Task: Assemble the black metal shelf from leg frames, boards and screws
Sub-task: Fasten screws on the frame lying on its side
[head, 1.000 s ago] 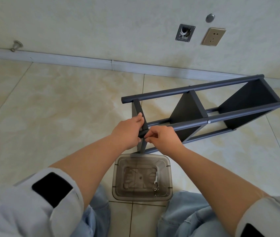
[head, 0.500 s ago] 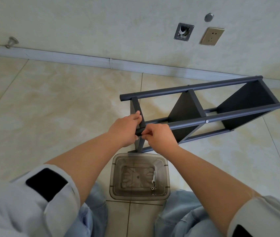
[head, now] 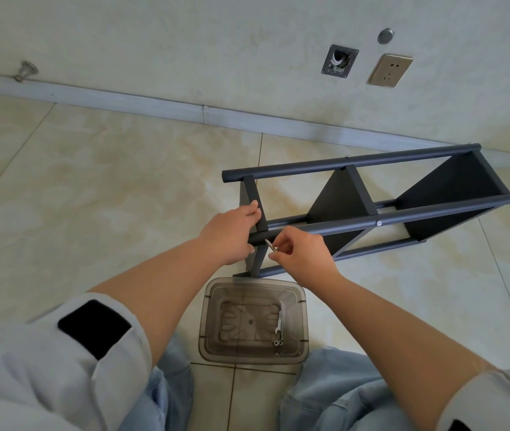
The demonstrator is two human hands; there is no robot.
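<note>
Head view: steadying nearly built shelf (head: pixel 372 209) with left hand (head: pixel 229 234); right hand (head: pixel 302 253) fingers (head: pixel 278 258) pinching Allen key (head: pixel 271 245), tightening end board (head: pixel 255 209).

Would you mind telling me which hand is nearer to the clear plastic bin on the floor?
Right. The right hand hovers just above the clear plastic bin, pinching a small hex key; the left hand grips the shelf farther up-left.

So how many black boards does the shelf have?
3: one board at the near end under the left hand, one in the middle, one at the far end by the wall. None looks hidden.
</note>
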